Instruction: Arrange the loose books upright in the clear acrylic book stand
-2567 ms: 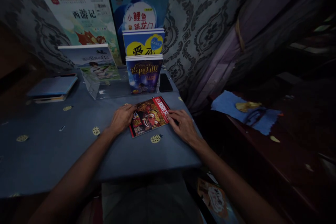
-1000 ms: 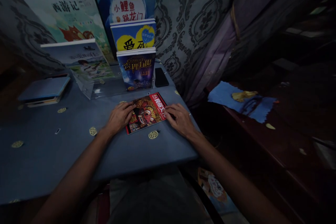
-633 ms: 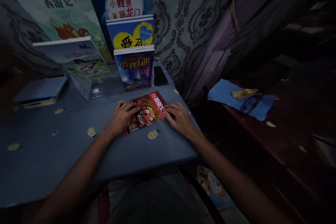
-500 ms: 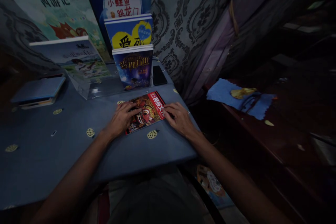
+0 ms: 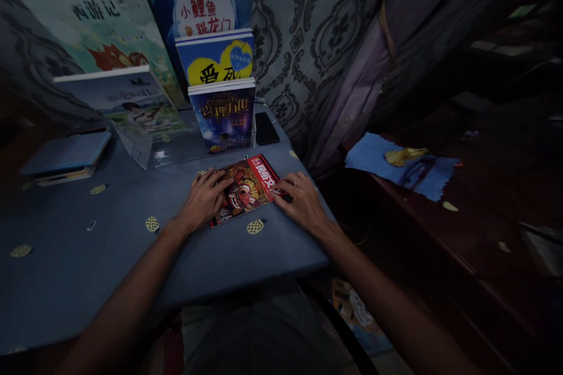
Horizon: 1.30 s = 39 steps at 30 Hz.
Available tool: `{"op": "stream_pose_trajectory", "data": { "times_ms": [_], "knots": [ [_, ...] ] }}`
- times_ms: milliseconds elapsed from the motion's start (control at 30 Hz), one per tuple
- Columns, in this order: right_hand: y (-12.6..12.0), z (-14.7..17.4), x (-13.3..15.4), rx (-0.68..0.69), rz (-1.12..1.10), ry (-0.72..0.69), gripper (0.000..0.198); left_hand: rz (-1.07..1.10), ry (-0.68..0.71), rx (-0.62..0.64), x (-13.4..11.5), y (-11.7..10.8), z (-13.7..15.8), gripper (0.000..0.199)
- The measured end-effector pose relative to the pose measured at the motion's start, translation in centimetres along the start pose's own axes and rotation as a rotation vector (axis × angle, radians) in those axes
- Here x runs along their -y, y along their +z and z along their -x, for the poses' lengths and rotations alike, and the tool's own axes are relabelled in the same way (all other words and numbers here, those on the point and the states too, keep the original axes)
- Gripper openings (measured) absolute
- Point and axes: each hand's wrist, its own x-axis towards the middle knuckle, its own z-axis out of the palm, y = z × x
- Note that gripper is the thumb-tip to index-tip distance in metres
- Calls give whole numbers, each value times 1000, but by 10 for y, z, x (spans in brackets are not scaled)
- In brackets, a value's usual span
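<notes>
A small book (image 5: pixel 244 190) with a red title band and a painted mask on its cover lies closed on the blue tablecloth (image 5: pixel 109 258). Across its left side rests my left hand (image 5: pixel 204 199), open, the fingers lying flat and partly over the cover. My right hand (image 5: pixel 301 199) is at the book's right edge, its thumb and bent fingers closed on the edge near the title. The underside of the book is hidden.
Behind stand upright books, among them a dark blue book (image 5: pixel 226 120) and a landscape-cover book (image 5: pixel 141 108) on a clear stand (image 5: pixel 145 149). A black phone (image 5: pixel 266 129) lies beside them. Stacked books (image 5: pixel 65 152) sit left; a blue sheet (image 5: pixel 396 164) lies on a dark red bench (image 5: pixel 422 228).
The view has shifted very slightly, so the standing books appear a little lower. Both hands stay at the small book, which lies in the same place.
</notes>
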Motion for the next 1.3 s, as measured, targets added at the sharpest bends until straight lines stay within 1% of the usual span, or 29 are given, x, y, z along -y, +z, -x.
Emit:
{"op": "stream_pose_trajectory", "data": {
  "times_ms": [167, 300, 400, 533, 667, 767, 867, 967, 1067, 1167, 1300],
  "knots": [
    [-1, 3, 5, -2, 11, -14, 25, -38, -14, 8, -1, -4, 0, 41],
    [0, 2, 7, -29, 6, -9, 26, -103, -7, 14, -5, -12, -1, 39],
    [1, -5, 5, -21, 1, -39, 26, -165, -25, 14, -12, -20, 0, 34],
    [7, -23, -2, 62, 17, -49, 28, -205, -20, 12, -25, -23, 2, 23],
    [17, -43, -9, 156, -6, -51, 34, -125, 24, -14, -30, -18, 2, 23],
    [24, -52, -10, 151, -19, -46, 34, -76, 28, -26, -28, -14, 1, 22],
    [28, -55, -9, 139, -28, -34, 35, -56, 12, -28, -26, -11, 1, 21],
    [29, -54, -9, 149, -42, -43, 36, -49, 1, -33, -25, -8, 0, 22],
    [27, -53, -7, 154, -7, -37, 36, -63, -7, -56, -23, -7, -3, 24],
    [24, -57, -1, 154, 53, -29, 35, -90, -1, -80, -18, -7, -11, 25],
    [28, -72, 7, 187, 40, -97, 32, -33, 11, -95, -4, -2, -27, 27]
  ]
}}
